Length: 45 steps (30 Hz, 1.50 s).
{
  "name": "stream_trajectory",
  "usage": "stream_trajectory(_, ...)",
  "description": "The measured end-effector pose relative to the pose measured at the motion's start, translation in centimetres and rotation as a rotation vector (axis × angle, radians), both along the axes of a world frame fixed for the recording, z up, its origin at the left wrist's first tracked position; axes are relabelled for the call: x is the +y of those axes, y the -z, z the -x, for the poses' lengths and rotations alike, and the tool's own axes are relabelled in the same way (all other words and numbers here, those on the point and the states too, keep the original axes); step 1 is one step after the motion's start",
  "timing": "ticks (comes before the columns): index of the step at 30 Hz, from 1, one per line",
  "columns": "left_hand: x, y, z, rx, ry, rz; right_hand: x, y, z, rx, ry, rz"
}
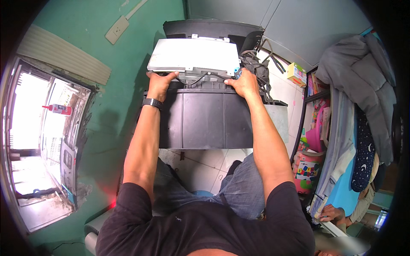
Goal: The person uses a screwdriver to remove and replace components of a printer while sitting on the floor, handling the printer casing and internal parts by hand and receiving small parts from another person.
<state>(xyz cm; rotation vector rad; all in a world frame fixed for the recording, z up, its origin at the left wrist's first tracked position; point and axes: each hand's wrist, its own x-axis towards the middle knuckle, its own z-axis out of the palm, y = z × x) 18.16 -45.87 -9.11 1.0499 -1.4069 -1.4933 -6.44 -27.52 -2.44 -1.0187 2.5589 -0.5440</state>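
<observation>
A flat white rectangular panel (194,53) with silvery metal edges and small tabs lies over the black plastic piece of furniture (203,119) in front of me. My left hand (159,84) grips its near left corner, thumb on top along the edge and fingers mostly hidden. At the near right corner, my right hand (243,83) is closed around the edge, thumb pointing inward. A small dark object with a bright blue end (237,71) shows beside that hand; whether I hold it is unclear. Between my hands, a thin black cable (194,81) runs along the panel's near side.
Behind the panel stands a black plastic back piece (205,27). Tangled black cables and a dark bag (258,70) sit to its right, near a yellow box (296,74). Shelves with colourful items and draped clothes (363,85) line the right. Another person's hand (332,213) shows lower right.
</observation>
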Motion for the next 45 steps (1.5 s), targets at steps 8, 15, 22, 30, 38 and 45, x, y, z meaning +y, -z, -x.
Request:
stream_trajectory(8, 0.8, 0.4, -0.5, -0.277, 0.042, 0.275, -0.6, -0.1, -0.3, 0.041, 0.063, -0.015)
stream_trajectory(15, 2.7, -0.4, 0.1, -0.463, 0.034, 0.508, -0.5, 0.4, 0.7, 0.026, 0.05, -0.008)
stream_trajectory(22, 2.8, -0.8, 2.0, -0.717, -0.234, 0.504, -0.5, -0.5, -0.1, 0.004, 0.04, -0.011)
stream_trajectory(30, 2.3, -0.2, 2.0, -0.759, -0.161, 0.494, 0.1, -0.4, -1.2, 0.16, 0.013, 0.042)
stream_trajectory(38, 2.6, -1.1, 2.3, -0.824, -0.21, 0.366, -0.3, -0.1, -1.1, 0.121, -0.037, -0.021)
stream_trajectory(45, 3.0, -2.0, 2.6, -0.864, -0.192, 0.338, 0.9, -2.2, -4.4, 0.119, -0.152, -0.013)
